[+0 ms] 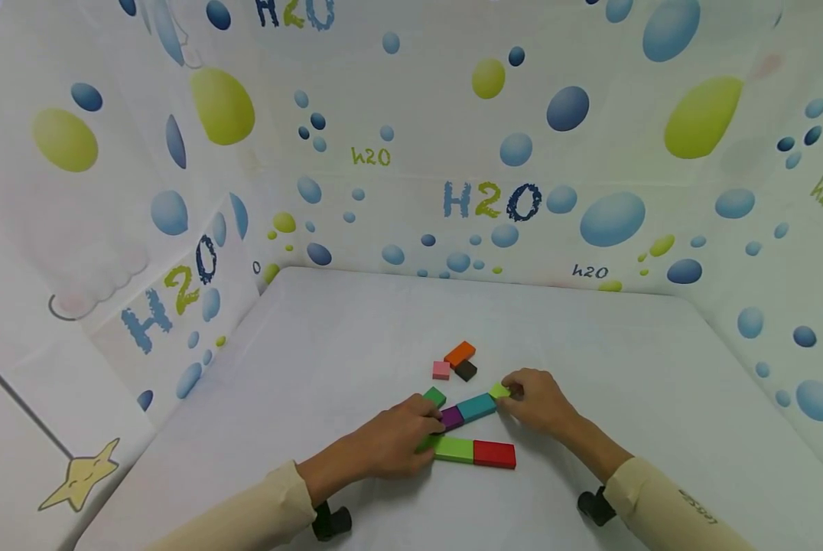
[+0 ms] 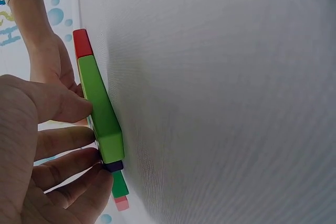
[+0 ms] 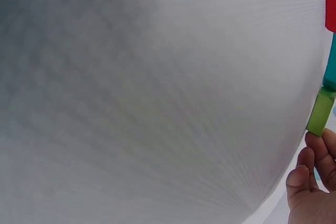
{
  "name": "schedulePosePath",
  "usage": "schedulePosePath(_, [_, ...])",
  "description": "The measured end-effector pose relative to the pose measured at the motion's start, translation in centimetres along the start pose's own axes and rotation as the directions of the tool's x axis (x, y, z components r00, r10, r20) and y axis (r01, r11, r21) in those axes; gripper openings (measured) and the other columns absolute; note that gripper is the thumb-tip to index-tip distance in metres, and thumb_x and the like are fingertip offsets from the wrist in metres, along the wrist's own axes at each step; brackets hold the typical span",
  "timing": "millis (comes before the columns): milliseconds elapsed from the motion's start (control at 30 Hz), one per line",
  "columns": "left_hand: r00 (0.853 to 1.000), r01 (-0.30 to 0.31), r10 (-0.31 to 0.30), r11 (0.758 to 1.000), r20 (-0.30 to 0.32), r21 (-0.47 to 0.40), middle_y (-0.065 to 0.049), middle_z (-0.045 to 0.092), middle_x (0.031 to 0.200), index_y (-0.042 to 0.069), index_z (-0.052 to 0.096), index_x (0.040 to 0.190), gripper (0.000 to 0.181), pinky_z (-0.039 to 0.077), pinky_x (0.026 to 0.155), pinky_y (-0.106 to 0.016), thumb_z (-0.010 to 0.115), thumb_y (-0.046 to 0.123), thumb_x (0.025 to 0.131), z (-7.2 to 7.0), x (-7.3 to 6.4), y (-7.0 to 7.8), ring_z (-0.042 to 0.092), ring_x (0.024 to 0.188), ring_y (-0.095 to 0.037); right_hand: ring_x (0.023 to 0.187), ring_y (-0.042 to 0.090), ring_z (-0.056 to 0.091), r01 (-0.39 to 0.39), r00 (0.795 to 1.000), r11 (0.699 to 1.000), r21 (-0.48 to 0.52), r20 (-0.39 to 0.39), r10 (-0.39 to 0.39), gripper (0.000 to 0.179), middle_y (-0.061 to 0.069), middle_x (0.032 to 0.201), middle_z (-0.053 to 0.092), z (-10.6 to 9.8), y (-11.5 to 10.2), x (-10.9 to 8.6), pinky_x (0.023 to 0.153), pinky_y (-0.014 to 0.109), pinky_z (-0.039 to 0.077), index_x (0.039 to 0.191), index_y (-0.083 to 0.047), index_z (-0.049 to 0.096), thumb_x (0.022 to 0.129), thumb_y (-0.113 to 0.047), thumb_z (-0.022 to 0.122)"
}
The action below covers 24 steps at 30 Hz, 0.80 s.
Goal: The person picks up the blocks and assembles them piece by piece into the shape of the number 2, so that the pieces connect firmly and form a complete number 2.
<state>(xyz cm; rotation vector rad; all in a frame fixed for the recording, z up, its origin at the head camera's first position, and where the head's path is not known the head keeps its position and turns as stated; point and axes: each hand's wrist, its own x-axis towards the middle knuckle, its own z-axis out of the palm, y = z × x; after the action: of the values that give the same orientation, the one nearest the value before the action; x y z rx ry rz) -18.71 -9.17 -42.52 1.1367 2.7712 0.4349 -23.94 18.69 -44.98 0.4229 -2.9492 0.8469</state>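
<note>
My left hand (image 1: 398, 440) reaches over the left end of a long light green block (image 1: 454, 449), its fingertips right at a small purple block (image 1: 452, 418). In the left wrist view the thumb lies beside the long light green block (image 2: 102, 108), fingers spread along the blocks. A teal block (image 1: 476, 407) adjoins the purple one in a slanting row. At the row's right end my right hand (image 1: 538, 398) pinches a small light green block (image 1: 499, 391). The right wrist view shows fingertips at that light green block (image 3: 321, 111), end-on to the teal block (image 3: 331, 66).
A red block (image 1: 494, 454) continues the nearer row. Behind my left hand lies a green block (image 1: 435, 396). Farther back sit orange (image 1: 460, 353), pink (image 1: 441, 370) and dark brown (image 1: 466, 371) blocks. Patterned walls (image 1: 411, 207) surround the white table (image 1: 343, 329).
</note>
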Motion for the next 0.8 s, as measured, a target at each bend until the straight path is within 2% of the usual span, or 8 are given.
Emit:
schedulePosePath(233, [1.0, 0.001, -0.001, 1.0, -0.001, -0.006, 0.001, 0.062, 0.124, 0.013, 0.072, 0.126, 0.035, 0.052, 0.093, -0.023, 0.071, 0.023, 0.093, 0.1, 0.0, -0.1, 0.052, 0.116, -0.011, 0.091, 0.02, 0.055, -0.016, 0.999, 0.999, -0.044, -0.053, 0.013, 0.03, 0.004, 0.097, 0.067, 0.0, -0.5, 0.2, 0.079, 0.036, 0.053, 0.113, -0.004, 0.073, 0.088, -0.021, 0.073])
schedulePosePath(400, [1.0, 0.001, -0.001, 1.0, -0.007, -0.001, 0.001, 0.062, 0.124, 0.014, 0.072, 0.126, 0.034, 0.052, 0.094, -0.024, 0.071, 0.024, 0.093, 0.1, -0.1, -0.1, 0.053, 0.115, -0.011, 0.1, 0.022, 0.052, 0.013, 0.997, 0.998, -0.064, -0.078, -0.018, 0.032, 0.005, 0.106, 0.068, 0.3, -1.6, 0.8, 0.081, 0.038, 0.053, 0.117, -0.007, 0.071, 0.09, -0.024, 0.071])
schedulePosePath(600, [1.0, -0.005, 0.005, 1.0, -0.006, 0.015, 0.001, 0.062, 0.125, 0.013, 0.072, 0.126, 0.035, 0.052, 0.095, -0.025, 0.071, 0.024, 0.093, 0.1, -0.2, -0.2, 0.053, 0.115, -0.011, 0.107, 0.021, 0.05, 0.105, 0.993, 0.992, -0.073, -0.041, -0.108, 0.028, 0.002, 0.113, 0.068, 1.3, -3.2, 1.7, 0.085, 0.037, 0.053, 0.116, -0.013, 0.073, 0.091, -0.025, 0.072])
schedulePosePath(800, [0.999, -0.036, 0.037, 0.999, -0.016, 0.035, 0.001, 0.062, 0.124, 0.012, 0.072, 0.124, 0.033, 0.052, 0.091, -0.022, 0.071, 0.021, 0.092, 0.0, -0.4, 0.0, 0.053, 0.112, -0.01, 0.104, 0.019, 0.046, 0.25, 0.968, 0.965, -0.074, 0.016, -0.249, 0.024, -0.001, 0.114, 0.069, 2.2, -5.2, 2.5, 0.085, 0.034, 0.049, 0.114, -0.014, 0.075, 0.09, -0.019, 0.076])
